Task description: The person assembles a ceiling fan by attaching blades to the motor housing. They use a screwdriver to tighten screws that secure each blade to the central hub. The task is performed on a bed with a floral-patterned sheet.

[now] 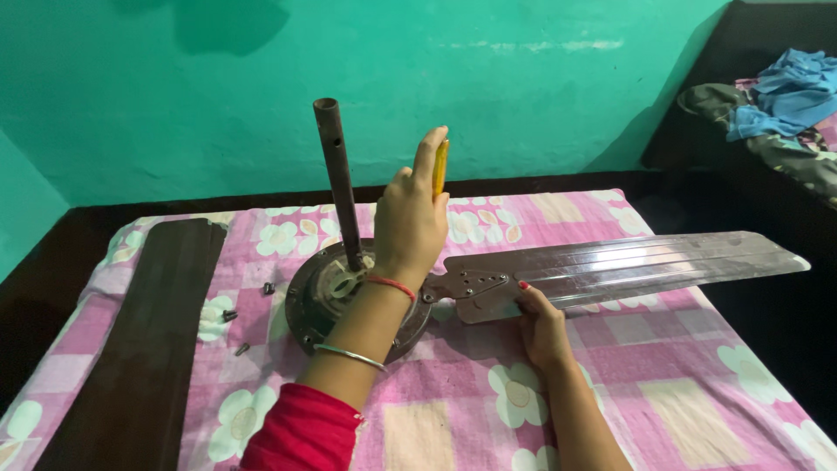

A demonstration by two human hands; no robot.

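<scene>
My left grip [410,209] closes round an upright yellow-handled screwdriver [440,167] above the ceiling fan motor [318,301] on the bed, while my right grip [540,323] pinches the stiff, slick metal blade [610,266] near its bracket (probably light, best held at the root).

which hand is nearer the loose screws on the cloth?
Left. The left hand, gripping a yellow screwdriver, is above the fan motor beside the screws; right hand holds the blade.

Teal painted wall [523,78], patchy and shadowed at top; dark table [52,253] under a pink floral cloth [663,366]; dark furniture at right [758,174] carrying crumpled blue cloth [789,87]; dim, even light.
</scene>
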